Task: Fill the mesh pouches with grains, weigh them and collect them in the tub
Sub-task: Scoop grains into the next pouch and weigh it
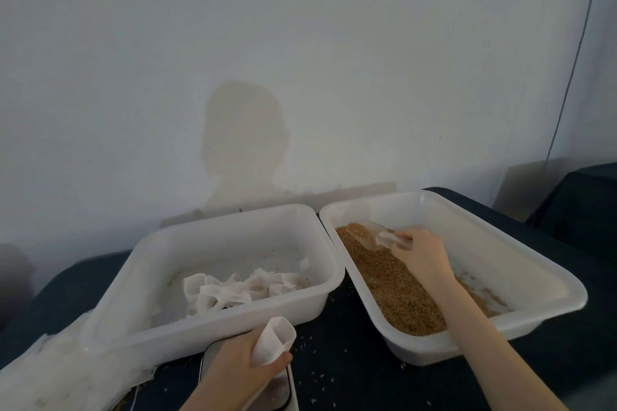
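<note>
White gauzy fabric, a heap of spare mesh (50, 374), spills over the lower left corner of the frame, limp and wrinkled. Just right of it sits the left tub (213, 317), a milky, round-cornered plastic tray holding a tangle of pale pouches (233, 287) near its front wall; whether they are filled I cannot tell. At the bottom centre the left hand (243, 367) curls its fingers and thumb around a mesh pouch (275, 339), keeping its mouth propped open and turned upward, probably so grains can be poured in; it hovers over the scale (283, 392), whose flat glossy plate shows beneath the wrist. Stray grains speckle the dark cloth (340, 360) between the tubs. Right of centre, the right hand (422, 257) grips a clear plastic scoop (370, 237) by its handle, the bowl dug into the grains (394, 290), a coarse tan bed banked along the near-left side of the right tub (534, 280), likely loading a portion.
</note>
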